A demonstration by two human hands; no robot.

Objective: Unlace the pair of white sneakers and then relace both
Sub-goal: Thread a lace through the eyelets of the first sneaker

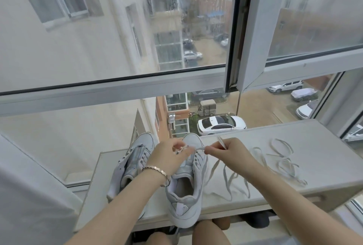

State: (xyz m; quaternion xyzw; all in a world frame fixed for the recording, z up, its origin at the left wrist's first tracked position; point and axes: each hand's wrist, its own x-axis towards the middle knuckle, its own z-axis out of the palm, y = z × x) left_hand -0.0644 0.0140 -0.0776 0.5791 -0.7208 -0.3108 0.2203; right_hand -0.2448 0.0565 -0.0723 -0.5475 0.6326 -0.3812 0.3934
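Left sneaker [131, 158]: white, laceless, on the shelf [324, 146], toe pointing away.
Right sneaker [184, 189]: white, just beside it.
Left hand [169, 156]: curled fingers pinching that sneaker's eyelet edge!
Right hand [229, 154]: fingertips clamped on the lace [227, 182].
Spare lace [284, 162]: loose, rightward.

No text, brand, number or sign can be read. The pale patch on the heel of the right sneaker [186, 202], at the near edge of the surface, is too blurred to show any lettering.
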